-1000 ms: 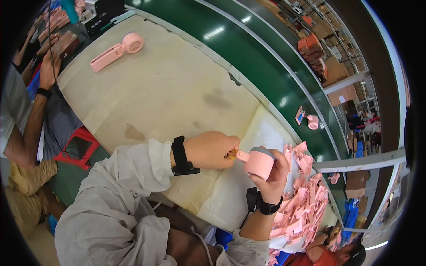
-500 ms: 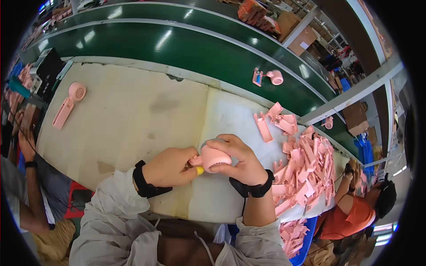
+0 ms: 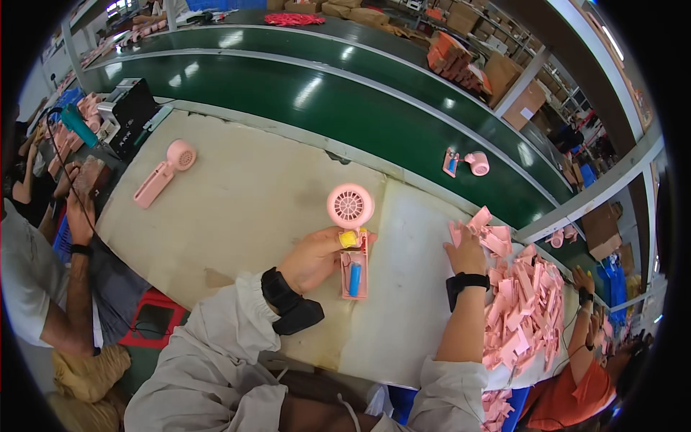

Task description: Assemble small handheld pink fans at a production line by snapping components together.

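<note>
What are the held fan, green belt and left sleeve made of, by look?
Fan: likely moulded plastic, satin; even pink, crisp grille slots.
Green belt: maybe PVC or rubber, glossy; bright glare.
Left sleeve: probably woven fabric, matte; soft creases.

Fan (image 3: 160,177) way over left on desk (image 3: 252,194), another fan (image 3: 350,209) mid-desk in left hand (image 3: 313,259), casings (image 3: 522,309) piled right, conveyor (image 3: 273,93) just behind.

No legible txt, marks on blk box (image 3: 138,115) too sm.
</note>
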Tool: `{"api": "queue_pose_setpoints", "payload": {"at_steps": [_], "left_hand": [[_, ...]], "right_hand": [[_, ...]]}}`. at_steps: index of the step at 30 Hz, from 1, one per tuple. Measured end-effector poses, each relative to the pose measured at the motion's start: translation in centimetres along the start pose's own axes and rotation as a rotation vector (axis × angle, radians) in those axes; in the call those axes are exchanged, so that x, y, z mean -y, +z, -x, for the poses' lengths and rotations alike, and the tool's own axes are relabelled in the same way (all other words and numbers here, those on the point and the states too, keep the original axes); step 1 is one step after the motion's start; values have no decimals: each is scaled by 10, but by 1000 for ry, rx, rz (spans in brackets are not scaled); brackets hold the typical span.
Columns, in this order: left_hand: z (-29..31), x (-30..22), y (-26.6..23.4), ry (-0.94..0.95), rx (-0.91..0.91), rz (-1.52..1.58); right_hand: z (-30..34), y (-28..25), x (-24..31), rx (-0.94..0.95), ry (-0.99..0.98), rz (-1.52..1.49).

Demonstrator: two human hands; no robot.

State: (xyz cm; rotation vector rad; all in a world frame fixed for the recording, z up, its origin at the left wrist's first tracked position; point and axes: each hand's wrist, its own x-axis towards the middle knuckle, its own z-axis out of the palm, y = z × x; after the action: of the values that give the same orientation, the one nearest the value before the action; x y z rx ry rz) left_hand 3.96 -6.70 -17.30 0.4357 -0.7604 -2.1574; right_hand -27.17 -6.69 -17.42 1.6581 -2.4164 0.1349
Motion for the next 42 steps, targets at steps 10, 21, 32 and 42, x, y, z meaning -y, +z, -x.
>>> {"api": "queue_pose_setpoints", "payload": {"at_steps": [10,21,32,42], "left_hand": [[5,1,0,186,-235,-187],[1,14,-1,372,-249,-202],[5,17,9,361,-192,13],[4,16,14,431,-154,-109]], "right_hand": [[37,-44,67,169,85,-1106],[92,-87,137,-127,-594,-924],[99,-80,139,-112,-742,-975],[101,-84,131,-163,-595,-899]]}}
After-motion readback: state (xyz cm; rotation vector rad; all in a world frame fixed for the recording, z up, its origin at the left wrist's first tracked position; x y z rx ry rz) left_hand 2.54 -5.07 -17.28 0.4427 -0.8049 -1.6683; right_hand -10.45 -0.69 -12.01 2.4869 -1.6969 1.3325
